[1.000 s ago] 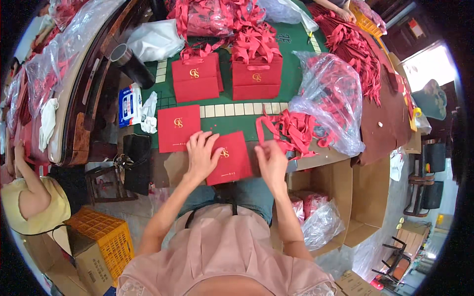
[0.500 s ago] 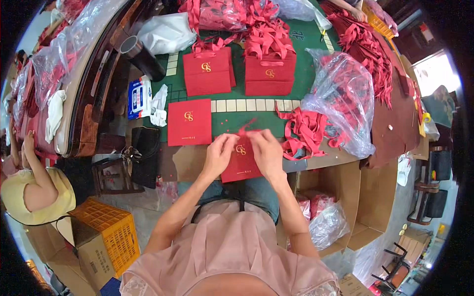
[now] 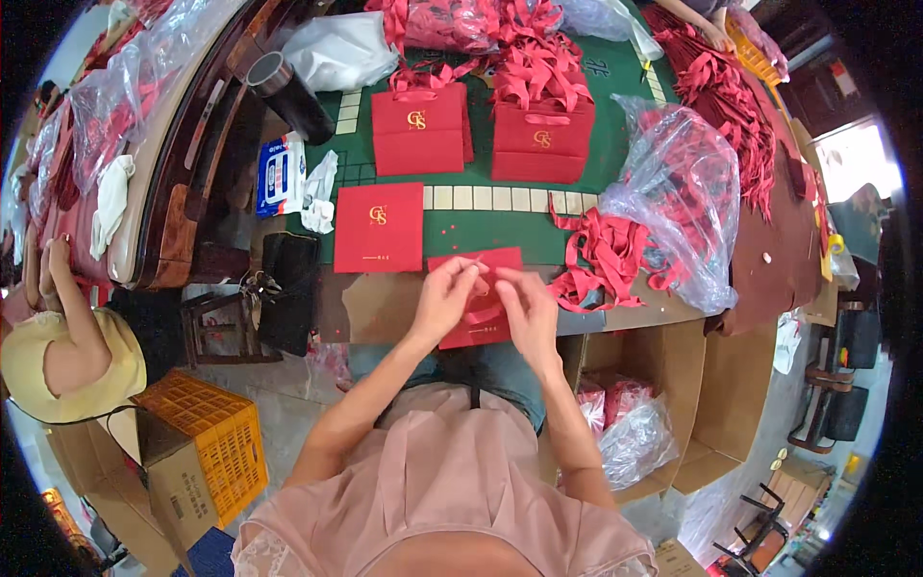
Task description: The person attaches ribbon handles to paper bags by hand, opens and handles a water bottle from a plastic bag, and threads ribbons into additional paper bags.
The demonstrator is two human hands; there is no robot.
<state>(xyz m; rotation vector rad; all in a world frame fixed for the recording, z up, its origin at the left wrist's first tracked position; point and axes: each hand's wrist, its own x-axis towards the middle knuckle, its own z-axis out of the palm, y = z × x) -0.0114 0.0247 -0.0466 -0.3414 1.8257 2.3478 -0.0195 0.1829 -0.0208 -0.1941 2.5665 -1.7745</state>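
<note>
A red paper gift bag [image 3: 477,335] lies flat at the table's near edge, with a gold emblem on its kind and a red ribbon [image 3: 486,314] looped across its front. Over its upper part, the fingertips of my left hand [image 3: 444,303] pinch the ribbon by the bag's top edge. Opposite, my right hand [image 3: 531,315] is closed with thumb and fingers on the ribbon too; the exact grip is partly hidden. Just left lies another flat red bag [image 3: 379,231]. To the right sits a heap of loose red ribbons [image 3: 606,255].
Stacked ribboned bags [image 3: 419,135] and more bags [image 3: 542,144] stand farther back. A clear plastic bag [image 3: 687,212] spreads beside the ribbons. A black tumbler [image 3: 293,101] and a wipes pack [image 3: 281,175] are at left. An open carton [image 3: 707,404] is below right; a person in yellow [image 3: 72,356] sits left.
A ribbon loop now hangs across the bag's front, covering its emblem. My hands have shifted from quick motion at the top edge to a closer pinch. The whole view has shifted slightly.
</note>
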